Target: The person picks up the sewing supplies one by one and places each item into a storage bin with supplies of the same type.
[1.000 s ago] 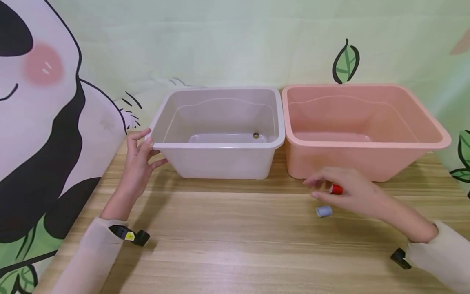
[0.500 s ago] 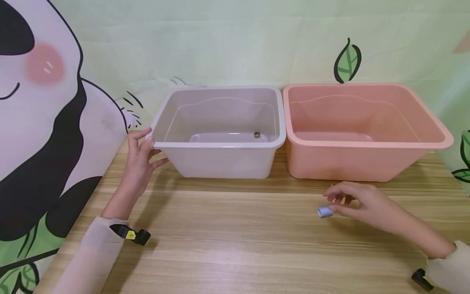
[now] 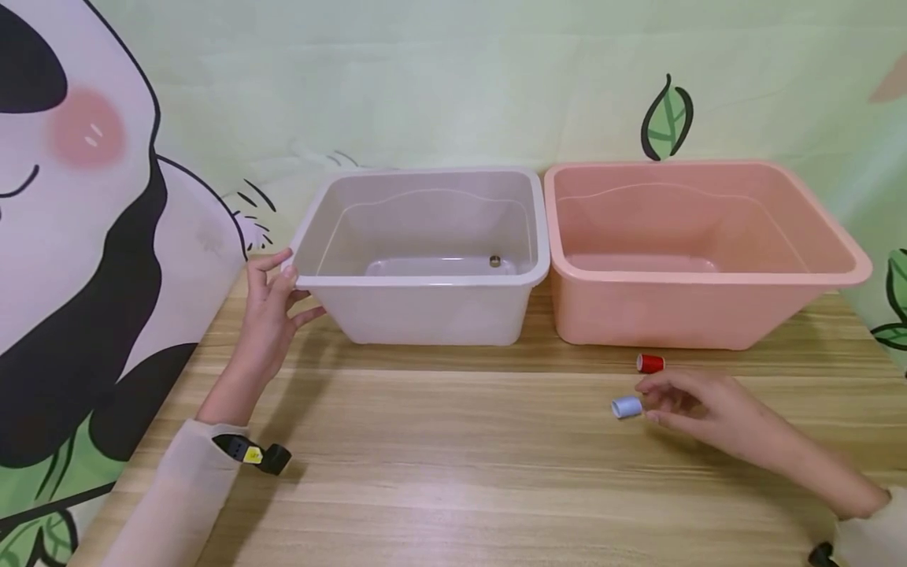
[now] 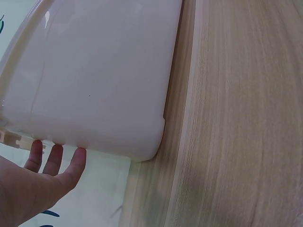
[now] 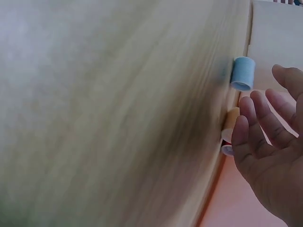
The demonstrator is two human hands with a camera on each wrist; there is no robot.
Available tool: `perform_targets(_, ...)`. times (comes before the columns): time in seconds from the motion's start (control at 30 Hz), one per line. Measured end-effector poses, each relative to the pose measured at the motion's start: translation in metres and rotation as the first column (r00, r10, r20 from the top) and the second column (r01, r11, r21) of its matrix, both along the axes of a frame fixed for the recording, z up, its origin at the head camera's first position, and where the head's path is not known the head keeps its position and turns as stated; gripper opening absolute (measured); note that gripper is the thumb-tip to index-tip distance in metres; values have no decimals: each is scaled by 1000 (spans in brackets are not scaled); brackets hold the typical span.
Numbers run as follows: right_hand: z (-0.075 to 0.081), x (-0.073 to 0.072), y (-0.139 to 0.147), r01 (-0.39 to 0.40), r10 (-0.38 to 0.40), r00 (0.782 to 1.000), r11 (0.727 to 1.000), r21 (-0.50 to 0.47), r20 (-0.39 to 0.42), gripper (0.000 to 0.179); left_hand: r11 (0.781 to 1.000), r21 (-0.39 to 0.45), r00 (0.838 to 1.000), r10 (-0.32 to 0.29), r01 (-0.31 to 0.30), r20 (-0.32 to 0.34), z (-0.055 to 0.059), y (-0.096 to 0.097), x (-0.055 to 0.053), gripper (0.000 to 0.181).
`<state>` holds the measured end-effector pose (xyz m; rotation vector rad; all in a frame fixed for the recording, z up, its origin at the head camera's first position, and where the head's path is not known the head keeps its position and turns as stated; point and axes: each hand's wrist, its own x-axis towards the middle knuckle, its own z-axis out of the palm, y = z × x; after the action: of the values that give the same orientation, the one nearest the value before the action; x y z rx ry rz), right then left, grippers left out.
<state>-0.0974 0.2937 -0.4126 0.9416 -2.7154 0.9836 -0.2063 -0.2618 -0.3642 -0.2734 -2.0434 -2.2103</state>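
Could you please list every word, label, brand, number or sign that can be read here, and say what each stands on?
No text can be read with certainty.
Yellow sticker on the black wrist device at the left sleeve: dark marks, too small to read.
Red spool, light blue spool, light grey tub, pink tub: no lettering visible.

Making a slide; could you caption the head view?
Left grip holding a pale bin, right grip beside a blue cylinder, a red cylinder lying before a pink bin.
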Motion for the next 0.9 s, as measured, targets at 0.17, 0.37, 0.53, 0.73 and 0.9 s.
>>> perform_targets(0.17, -4, 1, 0, 14, -14, 1000, 1000, -19, -1, 36, 1000, -5, 1000, 1, -1, -3, -1, -1, 0, 40)
perform_targets(0.37, -10, 2, -3, 42, -41, 999, 999, -35, 18, 38, 1000, 3, 1000, -3, 3, -4, -1, -1, 0, 42)
perform_targets(0.53, -15, 0, -5, 39, -40, 999, 999, -36, -14, 41, 1000, -3, 1000, -3, 3, -4, -1, -2, 0, 42)
perform_targets(0.73, -19, -5, -5, 37, -38, 999, 999, -17, -34, 43, 1000, -4, 1000, -2, 1, -3, -1, -1, 1, 42)
perform_targets(0.9, -24, -7, -5, 35, -36, 999, 999, -24, -31, 43, 1000, 0, 1000, 2, -2, 1, 0, -1, 0, 42)
